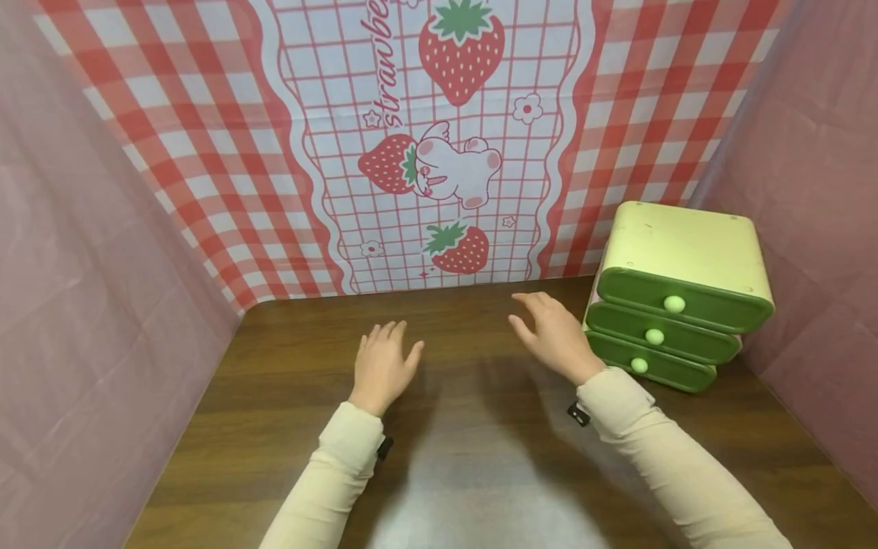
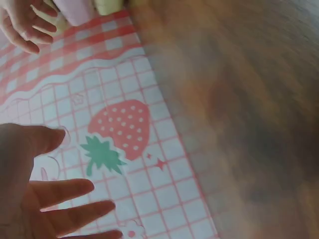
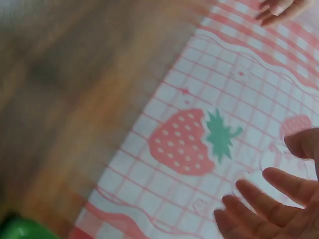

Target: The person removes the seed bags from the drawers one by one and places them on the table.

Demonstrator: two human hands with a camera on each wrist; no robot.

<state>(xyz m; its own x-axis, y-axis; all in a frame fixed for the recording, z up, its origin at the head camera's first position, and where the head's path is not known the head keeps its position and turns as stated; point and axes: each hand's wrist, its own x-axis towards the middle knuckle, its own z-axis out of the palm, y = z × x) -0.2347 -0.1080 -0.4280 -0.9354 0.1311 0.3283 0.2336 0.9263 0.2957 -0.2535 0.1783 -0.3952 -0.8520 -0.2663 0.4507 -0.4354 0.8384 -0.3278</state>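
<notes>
Both hands hang over the table with nothing in them, and the shadows on the wood suggest they are held above it, not resting. The left hand [image 1: 384,366] points toward the cloth [image 1: 312,145], fingers extended and loosely spread, thumb set wide; its wrist view shows clear gaps between the fingers. The right hand [image 1: 557,335] angles inward, fingers lightly bent, thumb standing apart, so it grips nothing. The hands are well apart, which seems to leave each free to move without crossing the other. The chest [image 1: 693,248] stands at the far right of the table [image 1: 288,374], near the cloth and just beside the right hand; whether they touch I cannot tell. Its three green drawer fronts look pushed in, and the pale knobs [image 1: 655,336] face the person, presumably so that they can be reached from this side. The broad base would likely keep it steady. The cloth hangs behind the table, probably as a backdrop. Small black cameras [image 1: 579,414] sit at the cuffs [image 1: 613,400], apparently to watch each hand's work.
</notes>
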